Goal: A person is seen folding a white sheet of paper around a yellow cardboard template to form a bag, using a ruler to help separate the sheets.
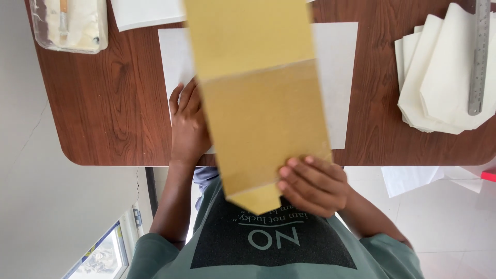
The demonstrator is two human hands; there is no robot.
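Note:
A long yellow-brown folded paper piece [258, 103], shaped like a flat bag with a pointed near end, is held up between me and the table. My right hand [312, 185] is shut on its near end, fingers on top. My left hand [188, 124] rests flat, fingers apart, on a white sheet [336, 77] on the dark wooden table [103, 103]. The brown paper partly hides that hand and most of the white sheet.
Several cream folded paper pieces [439, 82] are stacked at the right, with a metal ruler [479, 57] on them. A clear plastic tray [70, 23] sits at the far left, another white sheet [147, 13] beside it. Loose white paper [413, 178] lies on the floor.

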